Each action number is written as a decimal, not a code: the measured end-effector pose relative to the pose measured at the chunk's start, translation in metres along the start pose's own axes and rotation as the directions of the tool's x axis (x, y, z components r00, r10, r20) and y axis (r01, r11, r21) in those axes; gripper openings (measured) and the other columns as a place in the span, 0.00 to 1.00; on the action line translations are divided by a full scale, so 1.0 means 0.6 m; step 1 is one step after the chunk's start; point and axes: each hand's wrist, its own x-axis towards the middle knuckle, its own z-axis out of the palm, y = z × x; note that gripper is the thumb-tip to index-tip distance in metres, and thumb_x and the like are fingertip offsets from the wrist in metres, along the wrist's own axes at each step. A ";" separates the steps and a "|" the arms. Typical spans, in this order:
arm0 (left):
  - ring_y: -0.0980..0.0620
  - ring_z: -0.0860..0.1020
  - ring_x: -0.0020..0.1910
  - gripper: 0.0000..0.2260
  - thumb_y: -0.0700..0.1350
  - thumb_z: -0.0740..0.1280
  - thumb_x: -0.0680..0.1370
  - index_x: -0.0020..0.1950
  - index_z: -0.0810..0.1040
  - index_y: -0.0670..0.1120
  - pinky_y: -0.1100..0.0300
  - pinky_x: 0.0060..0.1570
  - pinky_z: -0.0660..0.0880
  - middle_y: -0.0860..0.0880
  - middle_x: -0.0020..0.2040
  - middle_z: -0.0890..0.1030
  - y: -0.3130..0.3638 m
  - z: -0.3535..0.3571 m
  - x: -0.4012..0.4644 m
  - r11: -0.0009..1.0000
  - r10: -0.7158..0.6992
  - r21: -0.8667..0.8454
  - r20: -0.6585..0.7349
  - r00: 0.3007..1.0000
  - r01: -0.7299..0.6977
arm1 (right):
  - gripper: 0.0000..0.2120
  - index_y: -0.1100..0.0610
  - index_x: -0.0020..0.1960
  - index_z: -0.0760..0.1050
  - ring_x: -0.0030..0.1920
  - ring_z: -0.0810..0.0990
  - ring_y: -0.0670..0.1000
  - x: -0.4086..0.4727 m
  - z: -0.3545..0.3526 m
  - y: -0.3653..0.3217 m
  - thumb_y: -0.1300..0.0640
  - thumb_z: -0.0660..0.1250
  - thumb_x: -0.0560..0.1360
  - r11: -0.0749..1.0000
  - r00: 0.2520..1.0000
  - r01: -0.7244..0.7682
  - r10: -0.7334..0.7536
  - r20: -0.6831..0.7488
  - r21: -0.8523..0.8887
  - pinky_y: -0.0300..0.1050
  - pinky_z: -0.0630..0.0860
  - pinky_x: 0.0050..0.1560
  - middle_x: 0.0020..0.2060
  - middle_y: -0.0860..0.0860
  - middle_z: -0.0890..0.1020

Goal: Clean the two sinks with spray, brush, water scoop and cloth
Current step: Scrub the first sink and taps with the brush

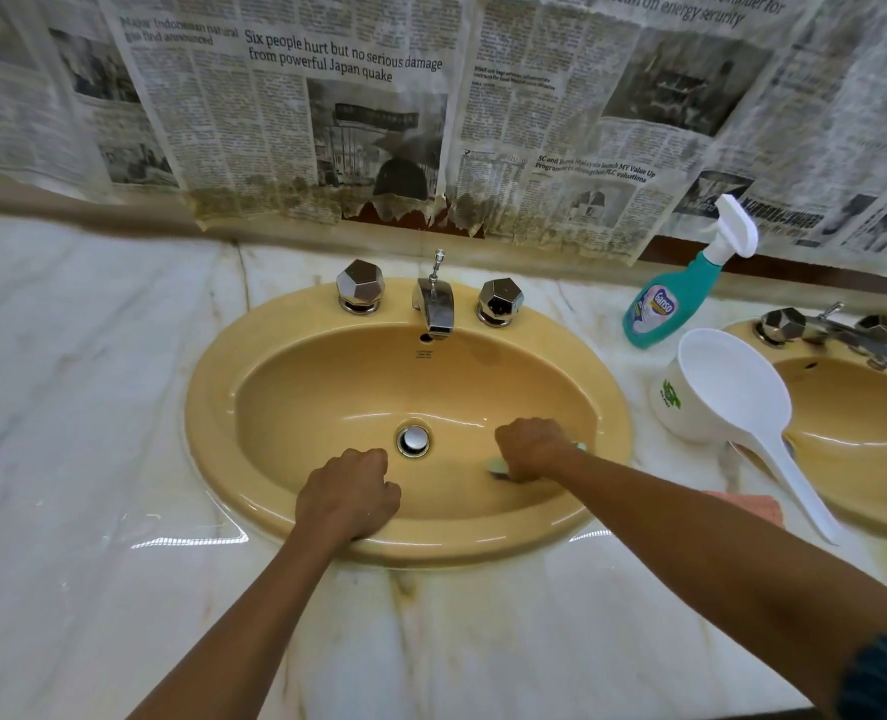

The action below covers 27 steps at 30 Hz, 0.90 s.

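brush in right hand

Your forearms were bare from wrist to elbow. On your right arm, a dark teal sleeve was pushed up near the elbow, below the sink.

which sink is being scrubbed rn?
The left sink: right hand works a brush in its basin. The right sink is untouched.

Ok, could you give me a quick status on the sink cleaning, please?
Right hand gripping brush inside left sink. Left hand curled on its front rim. Scoop, spray bottle, cloth parked between sinks. Nothing blocking.
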 end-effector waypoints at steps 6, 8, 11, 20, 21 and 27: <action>0.44 0.76 0.54 0.14 0.52 0.59 0.78 0.61 0.74 0.49 0.54 0.50 0.73 0.47 0.58 0.77 0.002 -0.001 0.000 1.000 -0.010 -0.001 0.004 1.000 0.010 | 0.13 0.58 0.36 0.73 0.27 0.65 0.51 0.013 -0.005 -0.056 0.54 0.75 0.72 0.764 0.934 0.029 -0.251 0.256 0.644 0.41 0.62 0.30 0.28 0.53 0.71; 0.43 0.76 0.54 0.14 0.52 0.59 0.78 0.60 0.75 0.49 0.54 0.50 0.73 0.47 0.57 0.77 0.003 0.000 0.000 1.000 -0.015 -0.002 -0.005 1.000 0.015 | 0.13 0.58 0.47 0.74 0.38 0.76 0.54 0.028 0.001 -0.035 0.51 0.74 0.72 0.897 0.986 0.007 -0.078 0.144 0.442 0.44 0.69 0.38 0.42 0.56 0.79; 0.43 0.76 0.53 0.13 0.52 0.59 0.78 0.60 0.75 0.49 0.54 0.51 0.73 0.47 0.57 0.77 0.003 0.001 0.001 1.000 -0.023 -0.006 -0.010 1.000 0.023 | 0.20 0.58 0.61 0.71 0.57 0.77 0.57 0.037 0.028 -0.042 0.48 0.70 0.74 0.919 0.997 -0.056 0.071 -0.024 0.390 0.47 0.72 0.50 0.57 0.55 0.77; 0.43 0.76 0.54 0.14 0.51 0.59 0.79 0.61 0.75 0.48 0.53 0.52 0.74 0.47 0.57 0.78 0.004 0.001 0.000 1.000 -0.020 0.010 -0.021 1.000 0.020 | 0.18 0.58 0.64 0.70 0.61 0.76 0.59 0.059 0.029 -0.037 0.51 0.67 0.77 0.937 0.990 -0.057 0.098 -0.102 0.344 0.49 0.72 0.54 0.61 0.56 0.75; 0.43 0.76 0.54 0.14 0.51 0.59 0.79 0.60 0.75 0.48 0.53 0.52 0.74 0.47 0.57 0.78 0.003 0.002 0.000 1.000 -0.018 0.011 -0.024 1.000 0.018 | 0.18 0.58 0.63 0.71 0.60 0.76 0.59 0.058 0.034 -0.042 0.50 0.67 0.77 0.924 0.990 -0.068 0.109 -0.089 0.376 0.49 0.72 0.54 0.60 0.56 0.75; 0.43 0.76 0.55 0.14 0.53 0.59 0.79 0.61 0.75 0.49 0.53 0.52 0.73 0.47 0.58 0.77 0.003 0.002 0.001 1.000 -0.017 0.006 -0.019 1.000 0.017 | 0.15 0.59 0.49 0.77 0.46 0.79 0.55 0.060 0.033 -0.098 0.47 0.72 0.73 0.884 0.982 0.158 -0.188 0.026 0.439 0.46 0.70 0.43 0.44 0.54 0.80</action>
